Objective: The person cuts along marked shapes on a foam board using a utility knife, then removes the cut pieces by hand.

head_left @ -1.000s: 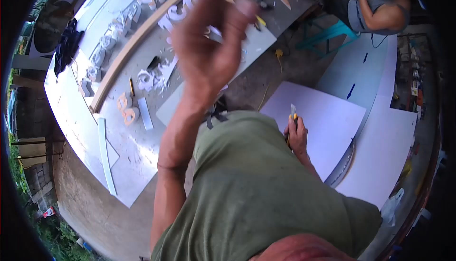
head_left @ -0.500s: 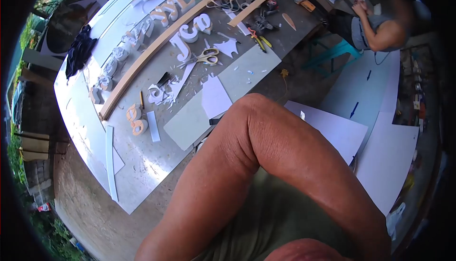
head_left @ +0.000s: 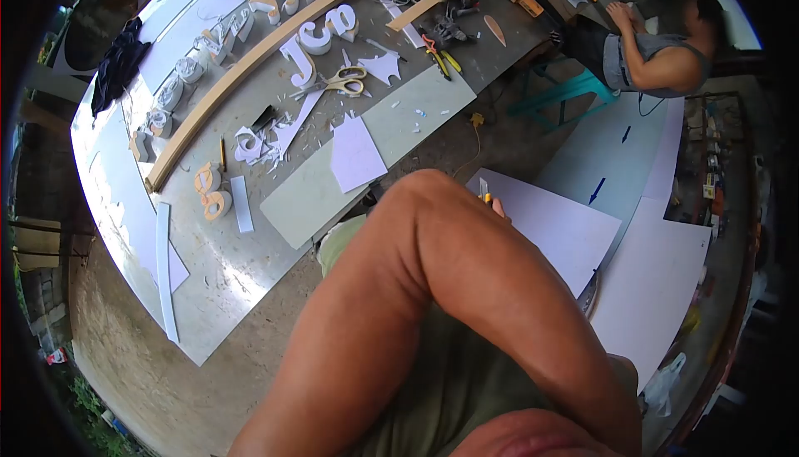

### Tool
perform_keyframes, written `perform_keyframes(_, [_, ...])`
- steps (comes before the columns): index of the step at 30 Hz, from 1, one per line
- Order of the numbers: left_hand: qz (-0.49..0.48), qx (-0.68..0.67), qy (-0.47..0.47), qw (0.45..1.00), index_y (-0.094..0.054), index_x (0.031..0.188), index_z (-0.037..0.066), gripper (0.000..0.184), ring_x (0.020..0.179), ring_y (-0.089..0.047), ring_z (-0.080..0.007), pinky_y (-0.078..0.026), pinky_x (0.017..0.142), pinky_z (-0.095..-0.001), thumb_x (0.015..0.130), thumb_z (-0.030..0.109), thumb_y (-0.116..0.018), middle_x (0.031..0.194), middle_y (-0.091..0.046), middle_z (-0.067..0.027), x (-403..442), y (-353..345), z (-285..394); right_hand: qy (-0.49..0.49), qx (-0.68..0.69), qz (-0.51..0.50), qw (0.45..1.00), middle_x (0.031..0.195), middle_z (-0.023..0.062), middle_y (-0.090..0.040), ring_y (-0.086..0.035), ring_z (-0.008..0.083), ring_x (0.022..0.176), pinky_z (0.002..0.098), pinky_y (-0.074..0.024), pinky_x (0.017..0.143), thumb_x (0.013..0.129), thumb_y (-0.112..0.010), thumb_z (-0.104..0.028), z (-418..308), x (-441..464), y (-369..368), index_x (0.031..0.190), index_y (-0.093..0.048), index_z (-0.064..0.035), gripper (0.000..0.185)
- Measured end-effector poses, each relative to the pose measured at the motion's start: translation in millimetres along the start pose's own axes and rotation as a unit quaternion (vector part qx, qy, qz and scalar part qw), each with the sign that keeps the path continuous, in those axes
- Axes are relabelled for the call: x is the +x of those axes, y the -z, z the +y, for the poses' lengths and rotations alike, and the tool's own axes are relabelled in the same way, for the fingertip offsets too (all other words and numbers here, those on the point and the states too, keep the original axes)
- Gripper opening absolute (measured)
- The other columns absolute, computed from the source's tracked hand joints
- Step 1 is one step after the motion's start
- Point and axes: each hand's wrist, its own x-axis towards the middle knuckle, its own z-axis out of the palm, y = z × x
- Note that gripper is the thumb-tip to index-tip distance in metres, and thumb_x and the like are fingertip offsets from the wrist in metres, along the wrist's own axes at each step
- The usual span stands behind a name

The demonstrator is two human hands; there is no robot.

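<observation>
My left arm [head_left: 416, 232] crosses the view with its elbow bent sharply. Its hand is out of sight beyond the lower right edge. Behind the forearm, a small part of my right hand [head_left: 498, 208] shows, with fingers around a yellow utility knife [head_left: 487, 197] whose blade points up. Most of that hand is hidden by the arm. Close beside it lies a white sheet [head_left: 553, 220]. On the metal table, a cut white piece [head_left: 358, 155] rests on a pale board [head_left: 295, 216], near scissors [head_left: 345, 81] and white scraps [head_left: 265, 145].
White-faced letters [head_left: 301, 56] and wood-coloured letters [head_left: 212, 192] stand on the table beside a long wooden strip [head_left: 241, 72]. Pliers [head_left: 436, 57] lie near its far edge. A person [head_left: 657, 57] sits on a teal stool [head_left: 574, 101] at upper right. Large sheets [head_left: 657, 282] lean below.
The view has shifted, so the table and my left arm appear further left. The knife's yellow body and my right fingertips now show past the forearm, where only the blade showed.
</observation>
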Motion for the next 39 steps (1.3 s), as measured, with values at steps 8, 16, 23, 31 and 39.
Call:
perform_keyframes(8, [0.355,0.034,0.118,0.927,-0.075,0.114,0.003,0.034,0.075,-0.073,-0.0309,-0.057,0.068,-0.0407,0.083,0.018,-0.076,0.088,-0.075,-0.0182,-212.7,48.7,-25.4,0.2,-0.214,-0.094,0.952,0.067,0.0059,-0.062,-0.061,0.0152,0.053,0.0322,-0.0502,0.054,0.107,-0.052,-0.028,18.4,46.0,-2.6,0.101,-0.057,-0.0022,0.027])
perform_keyframes(16, [0.553,0.069,0.787,0.265,-0.076,0.092,0.0,0.024,0.065,-0.073,-0.0241,-0.056,0.057,-0.0388,0.095,0.019,-0.063,0.076,-0.073,-0.0174,-457.6,-182.0,41.6,0.11,-0.154,-0.23,0.955,0.069,0.0054,-0.063,-0.064,0.0144,0.056,0.031,-0.051,0.053,0.108,-0.052,-0.033,-10.3,53.1,-20.4,0.098,-0.056,-0.0033,0.031])
perform_keyframes(23, [0.427,-0.273,0.808,0.3,-0.076,0.095,-0.001,0.029,0.081,-0.075,-0.0271,-0.06,0.07,-0.0427,0.078,0.022,-0.08,0.092,-0.076,-0.0197,-394.6,-410.1,44.3,0.078,-0.156,-0.156,0.972,0.07,0.0043,-0.063,-0.063,0.0138,0.057,0.0305,-0.0511,0.055,0.106,-0.056,-0.03,14.5,50.6,-14.4,0.102,-0.057,-0.0035,0.027])
perform_keyframes(31, [0.478,-0.216,0.801,0.289,-0.076,0.093,-0.002,0.027,0.077,-0.074,-0.0247,-0.058,0.067,-0.041,0.079,0.021,-0.078,0.087,-0.076,-0.0192,-355.6,-409.6,61.1,-0.012,-0.163,-0.347,0.923,0.076,0.0025,-0.061,-0.058,0.012,0.067,0.0305,-0.0487,0.063,0.09,-0.077,-0.036,30.6,41.6,0.7,0.107,-0.066,-0.0023,0.04])
perform_keyframes(39, [0.508,-0.144,0.798,0.292,-0.075,0.091,-0.004,0.025,0.072,-0.072,-0.0224,-0.057,0.064,-0.0392,0.08,0.019,-0.077,0.082,-0.075,-0.0186,-357.6,-387.2,69.9,-0.031,-0.189,-0.372,0.908,0.075,0.0023,-0.061,-0.058,0.0115,0.066,0.0308,-0.049,0.062,0.089,-0.075,-0.024,24.2,37.8,8.7,0.106,-0.065,-0.0007,0.03])
